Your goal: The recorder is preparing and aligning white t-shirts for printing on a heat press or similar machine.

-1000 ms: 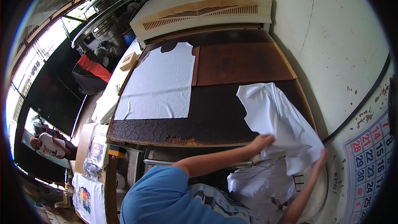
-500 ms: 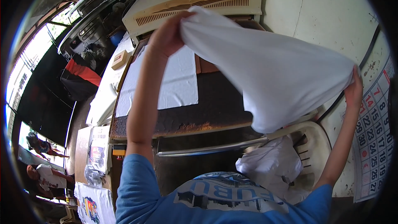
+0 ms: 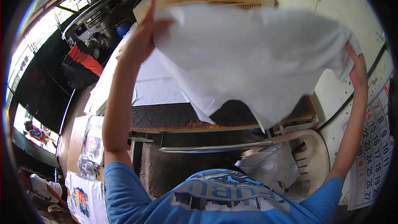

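Head | left hand (image 3: 143,37): half-spread, grasping white cloth (image 3: 244,54) | right hand (image 3: 357,69): curled, grasping same cloth

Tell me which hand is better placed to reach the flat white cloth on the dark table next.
Left, probably. The left hand, at the left end of the lifted white cloth, looks nearer the flat white cloth; the right hand grips the other end, farther right.

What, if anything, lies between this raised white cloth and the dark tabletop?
A white fabric piece lies flat on the left part of the dark tabletop, partly behind the raised white cloth in this view. Nothing else visible comes between, though that cloth hides much of the surface.
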Tool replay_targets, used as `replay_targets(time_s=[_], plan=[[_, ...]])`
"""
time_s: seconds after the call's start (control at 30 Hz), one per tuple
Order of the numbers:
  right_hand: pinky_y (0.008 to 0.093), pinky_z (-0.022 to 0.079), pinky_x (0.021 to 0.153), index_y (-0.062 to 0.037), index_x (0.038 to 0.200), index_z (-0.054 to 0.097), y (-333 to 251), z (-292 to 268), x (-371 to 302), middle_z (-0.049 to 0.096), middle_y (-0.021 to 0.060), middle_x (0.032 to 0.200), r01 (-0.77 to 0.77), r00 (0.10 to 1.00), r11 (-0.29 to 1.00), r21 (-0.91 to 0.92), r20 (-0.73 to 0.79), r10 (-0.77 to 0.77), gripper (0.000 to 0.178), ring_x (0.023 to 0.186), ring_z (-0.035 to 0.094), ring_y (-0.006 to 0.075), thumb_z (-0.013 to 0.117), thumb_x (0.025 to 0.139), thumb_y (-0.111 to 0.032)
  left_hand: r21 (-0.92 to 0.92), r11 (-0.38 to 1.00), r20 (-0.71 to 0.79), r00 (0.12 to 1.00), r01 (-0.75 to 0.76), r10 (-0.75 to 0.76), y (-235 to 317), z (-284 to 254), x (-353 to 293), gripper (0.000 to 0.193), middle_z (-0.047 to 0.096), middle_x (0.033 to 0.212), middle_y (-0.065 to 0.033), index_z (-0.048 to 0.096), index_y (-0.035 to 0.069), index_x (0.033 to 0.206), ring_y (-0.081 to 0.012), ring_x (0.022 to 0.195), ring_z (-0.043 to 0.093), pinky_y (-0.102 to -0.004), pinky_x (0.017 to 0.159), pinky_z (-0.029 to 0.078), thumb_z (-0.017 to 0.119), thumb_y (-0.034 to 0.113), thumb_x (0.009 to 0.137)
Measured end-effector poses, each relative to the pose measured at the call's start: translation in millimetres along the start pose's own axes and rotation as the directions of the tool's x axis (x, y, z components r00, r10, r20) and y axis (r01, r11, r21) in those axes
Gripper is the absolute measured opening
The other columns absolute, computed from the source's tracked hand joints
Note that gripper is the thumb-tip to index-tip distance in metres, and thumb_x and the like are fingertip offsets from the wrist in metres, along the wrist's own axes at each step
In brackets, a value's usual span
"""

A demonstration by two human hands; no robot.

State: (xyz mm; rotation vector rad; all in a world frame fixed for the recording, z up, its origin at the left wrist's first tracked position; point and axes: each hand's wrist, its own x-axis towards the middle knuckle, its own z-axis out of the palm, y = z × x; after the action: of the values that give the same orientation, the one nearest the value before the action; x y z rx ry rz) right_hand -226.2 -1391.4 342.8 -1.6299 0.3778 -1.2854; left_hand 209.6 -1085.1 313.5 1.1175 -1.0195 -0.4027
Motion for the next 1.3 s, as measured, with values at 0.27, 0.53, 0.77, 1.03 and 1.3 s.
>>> replay_targets(time_s=[0.27, 0.53, 0.77, 1.03, 1.3], plan=[[0.0234, 0.039, 0.084, -0.0015, 0.111, 0.053, 16, -33, 69, 0.054, 0.0049, 0.107, -0.089, 0.993, 0.984, 0.156, -0.063, 0.1, 0.037, 0.097, 0.051, 0.0129, 0.055, 0.084, -0.027, -0.218, 0.975, 0.069, 0.997, 0.046, -0.031, 14, -10, 32, 0.045, 0.06, 0.091, -0.0053, 0.038, 0.009, 0.127, -0.0091, 0.076, 0.058, -0.0203, 0.068, 0.049, 0.049, 0.008, 0.083], [0.025, 0.04, 0.082, -0.0014, 0.107, 0.056, 75, -38, 163, 0.056, 0.0052, 0.104, -0.121, 0.991, 0.99, 0.066, -0.053, 0.125, 0.038, 0.095, 0.052, 0.0136, 0.057, 0.081, -0.028, -0.126, 0.988, -0.076, 0.992, 0.091, -0.101, -28, 15, 110, 0.033, 0.06, 0.086, -0.0033, 0.053, 0.003, 0.111, -0.0093, 0.072, 0.057, -0.0183, 0.071, 0.047, 0.057, 0.015, 0.081], [0.0274, 0.04, 0.084, 0.0024, 0.109, 0.052, 216, -9, 257, 0.055, 0.0081, 0.106, -0.343, 0.938, 0.938, 0.053, 0.072, 0.339, 0.043, 0.095, 0.052, 0.0156, 0.058, 0.081, -0.03, -0.031, 0.937, -0.328, 0.882, 0.348, -0.338, -173, 12, 222, 0.041, 0.057, 0.093, -0.0073, 0.048, 0.0, 0.116, -0.0168, 0.072, 0.058, -0.0298, 0.064, 0.05, 0.058, 0.005, 0.077], [0.0288, 0.034, 0.09, 0.0062, 0.113, 0.045, 194, -10, 291, 0.052, 0.0114, 0.11, -0.002, 0.999, 0.935, 0.354, -0.049, 0.02, 0.052, 0.105, 0.047, 0.0198, 0.059, 0.08, -0.032, -0.139, 0.965, -0.288, 0.942, -0.222, 0.175, -131, 55, 275, 0.059, 0.053, 0.108, -0.011, 0.035, 0.003, 0.129, -0.0137, 0.081, 0.057, -0.0214, 0.069, 0.046, 0.056, -0.003, 0.073], [0.0319, 0.039, 0.084, 0.0041, 0.106, 0.052, 339, -50, 242, 0.055, 0.011, 0.106, -0.363, 0.921, 0.872, 0.329, -0.013, 0.389, 0.045, 0.097, 0.052, 0.0207, 0.059, 0.08, -0.032, -0.159, 0.981, -0.37, 0.915, 0.109, -0.162, -293, 61, 224, 0.06, 0.055, 0.108, -0.0049, 0.043, 0.005, 0.124, -0.0125, 0.082, 0.055, -0.0234, 0.07, 0.047, 0.058, -0.008, 0.067]])
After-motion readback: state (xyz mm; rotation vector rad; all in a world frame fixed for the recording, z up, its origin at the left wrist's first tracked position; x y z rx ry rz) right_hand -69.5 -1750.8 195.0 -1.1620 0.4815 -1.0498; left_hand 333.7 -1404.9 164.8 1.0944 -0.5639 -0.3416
